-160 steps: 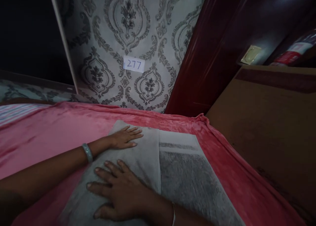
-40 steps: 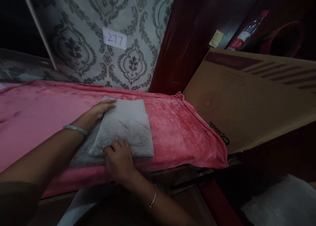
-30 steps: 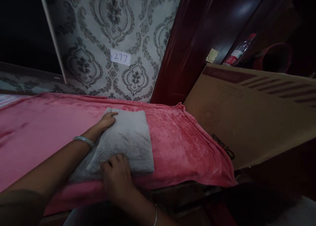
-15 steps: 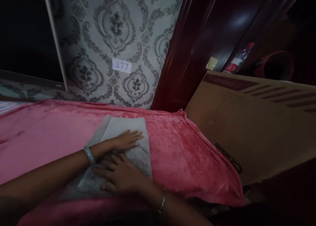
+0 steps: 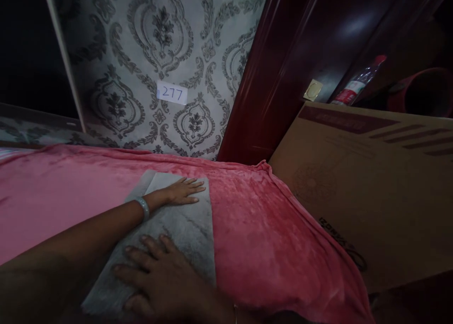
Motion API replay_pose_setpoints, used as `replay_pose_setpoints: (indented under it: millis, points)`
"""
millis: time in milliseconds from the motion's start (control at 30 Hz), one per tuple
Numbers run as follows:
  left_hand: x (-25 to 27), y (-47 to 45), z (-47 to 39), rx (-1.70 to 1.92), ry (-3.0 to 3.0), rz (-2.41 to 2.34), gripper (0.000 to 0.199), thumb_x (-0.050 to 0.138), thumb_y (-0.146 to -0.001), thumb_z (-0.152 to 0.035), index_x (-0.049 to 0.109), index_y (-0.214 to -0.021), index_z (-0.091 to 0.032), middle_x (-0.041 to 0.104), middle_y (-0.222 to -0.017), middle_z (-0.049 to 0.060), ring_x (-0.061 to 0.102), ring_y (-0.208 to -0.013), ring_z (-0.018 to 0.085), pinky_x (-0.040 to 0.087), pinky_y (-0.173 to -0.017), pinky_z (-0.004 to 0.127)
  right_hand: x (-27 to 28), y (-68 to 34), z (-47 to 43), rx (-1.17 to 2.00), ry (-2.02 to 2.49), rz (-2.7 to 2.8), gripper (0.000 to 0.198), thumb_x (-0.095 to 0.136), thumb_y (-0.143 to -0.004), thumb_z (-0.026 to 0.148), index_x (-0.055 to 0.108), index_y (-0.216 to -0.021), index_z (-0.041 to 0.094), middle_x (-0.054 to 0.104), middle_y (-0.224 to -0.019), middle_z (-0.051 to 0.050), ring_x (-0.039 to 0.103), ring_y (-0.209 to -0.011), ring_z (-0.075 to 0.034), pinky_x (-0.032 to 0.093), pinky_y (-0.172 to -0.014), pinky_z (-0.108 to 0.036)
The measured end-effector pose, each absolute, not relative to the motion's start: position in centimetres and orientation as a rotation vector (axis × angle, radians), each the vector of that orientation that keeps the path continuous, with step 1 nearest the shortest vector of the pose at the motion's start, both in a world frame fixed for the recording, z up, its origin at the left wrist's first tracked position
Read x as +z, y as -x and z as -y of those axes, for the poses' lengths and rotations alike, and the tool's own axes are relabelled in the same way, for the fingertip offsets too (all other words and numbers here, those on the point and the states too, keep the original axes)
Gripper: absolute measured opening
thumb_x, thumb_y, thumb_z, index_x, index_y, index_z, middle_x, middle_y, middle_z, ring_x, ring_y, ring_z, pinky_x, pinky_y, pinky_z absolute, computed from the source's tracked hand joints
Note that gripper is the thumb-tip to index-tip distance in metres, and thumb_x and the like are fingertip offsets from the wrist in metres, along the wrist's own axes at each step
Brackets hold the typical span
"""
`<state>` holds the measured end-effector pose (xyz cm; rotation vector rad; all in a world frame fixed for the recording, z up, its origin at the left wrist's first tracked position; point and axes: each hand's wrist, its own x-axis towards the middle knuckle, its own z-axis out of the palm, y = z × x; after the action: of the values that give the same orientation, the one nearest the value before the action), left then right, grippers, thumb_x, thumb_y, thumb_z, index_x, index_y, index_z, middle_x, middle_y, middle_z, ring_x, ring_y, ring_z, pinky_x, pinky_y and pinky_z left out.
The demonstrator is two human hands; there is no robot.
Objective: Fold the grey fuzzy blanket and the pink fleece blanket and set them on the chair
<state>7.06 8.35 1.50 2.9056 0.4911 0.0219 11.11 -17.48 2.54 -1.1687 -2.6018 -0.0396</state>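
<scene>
A grey, soft-looking cloth (image 5: 193, 225), roughly rectangular, lies flat on a pink plush blanket (image 5: 255, 229). Its far left side shows a fold or second layer. My left hand (image 5: 182, 192), with a pale bangle at the wrist, rests palm down on the far part of the cloth, fingers spread toward the right. Nearer to me, my right hand (image 5: 166, 277) is over the near part of the cloth, palm down with fingers apart and pointing left. Neither hand grips anything. The near edge of the cloth is partly hidden by my right hand and forearm.
A large cardboard box (image 5: 382, 187) leans at the right, against the blanket's edge. Behind it are a bottle with a red cap (image 5: 357, 86) and a dark red round container (image 5: 421, 93). A paper label (image 5: 172, 93) is on the patterned wall; a dark screen (image 5: 31, 55) stands left.
My right hand has moved toward me across the cloth, away from my left hand, baring its middle. My left hand stays on the far part. The view has shifted slightly closer.
</scene>
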Motion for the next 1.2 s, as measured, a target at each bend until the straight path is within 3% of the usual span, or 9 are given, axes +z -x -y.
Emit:
replay_pose_setpoints:
  millis: [167, 400, 500, 667, 867, 1033, 1200]
  points:
    - [1.5, -8.1, -10.1, -0.019, -2.874, -0.589, 0.072, 0.037, -0.093, -0.068, 0.028, -0.157, -0.034, 0.021, -0.166, 0.01, 0.015, -0.154, 0.033, 0.012, -0.122, 0.057, 3.1, -11.4, 17.8, 0.04, 1.166, 2.598, 0.054, 0.037, -0.105, 0.051, 0.033, -0.154, 0.03, 0.035, -0.161, 0.001, 0.026, -0.15, -0.025, 0.028, -0.124, -0.048]
    - [0.7, -8.1, -11.1, 0.114, -2.868, -0.576, 0.064, 0.03, -0.098, -0.061, 0.033, -0.155, -0.032, 0.031, -0.163, 0.007, 0.031, -0.149, 0.023, 0.023, -0.12, 0.039, 3.1, -11.4, 17.6, 0.16, 1.181, 2.586, 0.056, 0.039, -0.104, 0.052, 0.032, -0.155, 0.032, 0.032, -0.163, 0.002, 0.019, -0.152, -0.024, 0.023, -0.126, -0.048]
    - [0.8, -8.3, -10.7, 0.1, -2.879, -0.653, 0.064, 0.028, -0.099, -0.058, 0.031, -0.156, -0.03, 0.031, -0.163, 0.009, 0.029, -0.15, 0.024, 0.02, -0.121, 0.044, 3.0, -11.3, 17.4, 0.182, 1.192, 2.608, 0.055, 0.037, -0.105, 0.052, 0.029, -0.156, 0.033, 0.029, -0.164, 0.003, 0.017, -0.153, -0.024, 0.021, -0.125, -0.05]
    - [2.1, -7.9, -9.4, 0.145, -2.863, -0.806, 0.068, 0.035, -0.097, -0.058, 0.034, -0.155, -0.025, 0.022, -0.165, 0.013, 0.017, -0.153, 0.033, 0.004, -0.121, 0.059, 2.2, -11.0, 17.2, 0.232, 1.194, 2.636, 0.054, 0.042, -0.104, 0.049, 0.034, -0.154, 0.029, 0.028, -0.164, 0.0, 0.015, -0.153, -0.027, 0.019, -0.124, -0.056]
    - [4.4, -2.2, -6.0, 0.098, -2.828, -0.711, 0.07, 0.029, -0.097, -0.064, 0.031, -0.156, -0.028, 0.023, -0.166, 0.008, 0.015, -0.155, 0.027, 0.002, -0.123, 0.049, 2.4, -11.2, 16.8, 0.212, 1.185, 2.657, 0.054, 0.048, -0.103, 0.046, 0.038, -0.153, 0.027, 0.033, -0.162, -0.003, 0.019, -0.152, -0.026, 0.019, -0.123, -0.053]
    - [3.7, 2.0, -2.7, 0.026, -2.774, -0.627, 0.063, 0.03, -0.098, -0.061, 0.033, -0.155, -0.033, 0.03, -0.164, 0.006, 0.018, -0.154, 0.027, 0.004, -0.123, 0.052, 3.3, -9.2, 16.3, 0.124, 0.993, 2.723, 0.054, 0.049, -0.102, 0.048, 0.041, -0.15, 0.025, 0.043, -0.156, -0.004, 0.03, -0.147, -0.021, 0.026, -0.121, -0.045]
    - [0.9, 2.7, -1.5, 0.105, -2.848, -0.641, 0.065, 0.029, -0.099, -0.06, 0.029, -0.157, -0.031, 0.019, -0.167, 0.009, 0.014, -0.155, 0.029, 0.004, -0.123, 0.055, 2.4, -7.4, 17.0, 0.039, 0.912, 2.793, 0.063, 0.049, -0.101, 0.053, 0.034, -0.154, 0.024, 0.033, -0.162, -0.005, 0.022, -0.15, -0.021, 0.021, -0.123, -0.047]
